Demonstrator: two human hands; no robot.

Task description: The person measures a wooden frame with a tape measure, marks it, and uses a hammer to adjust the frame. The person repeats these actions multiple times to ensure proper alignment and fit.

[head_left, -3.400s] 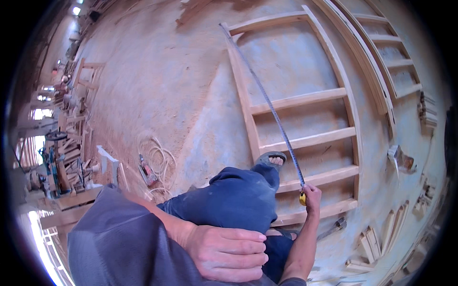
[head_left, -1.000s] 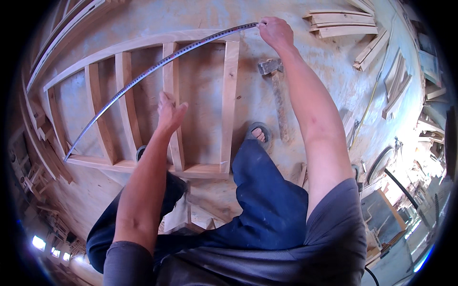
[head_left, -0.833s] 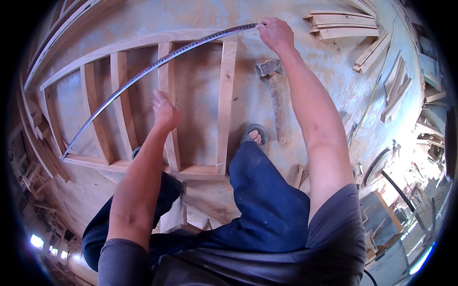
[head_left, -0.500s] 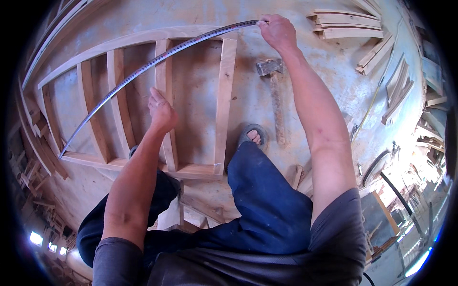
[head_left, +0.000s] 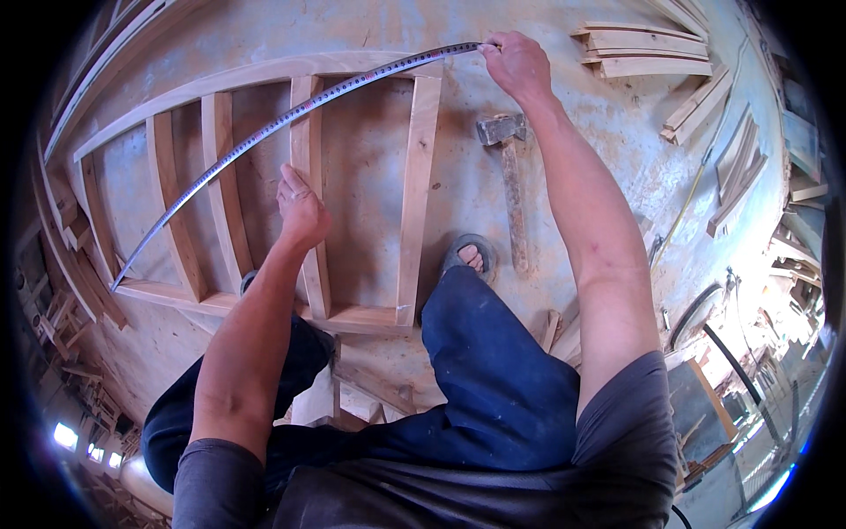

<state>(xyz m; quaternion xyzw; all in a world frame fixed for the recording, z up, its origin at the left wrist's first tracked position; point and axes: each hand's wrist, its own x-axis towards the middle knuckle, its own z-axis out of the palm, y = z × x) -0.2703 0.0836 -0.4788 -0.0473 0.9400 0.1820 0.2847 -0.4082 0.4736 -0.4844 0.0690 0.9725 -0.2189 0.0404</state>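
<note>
My right hand (head_left: 518, 69) is closed on the end of a metal tape measure (head_left: 352, 82). The white blade, with dark markings, bows across a ladder-like wooden frame (head_left: 418, 176) from upper right to lower left. Its far end reaches the frame's lower left corner; no case is visible there. My left hand (head_left: 304, 210) hovers over the frame beside a crosspiece (head_left: 306, 132), below the blade and apart from it. Its fingers are partly stretched out and loosely bent, with nothing seen in them.
A hammer (head_left: 511, 194) lies on the floor right of the frame, near my sandalled foot (head_left: 470, 256). Stacked wood strips (head_left: 646, 41) lie at the upper right, with more wood pieces (head_left: 740, 167) below. A black hose (head_left: 736, 361) is at the right.
The fingers of my left hand have shifted slightly. My right hand still holds the tape end, and the view has moved only a little.
</note>
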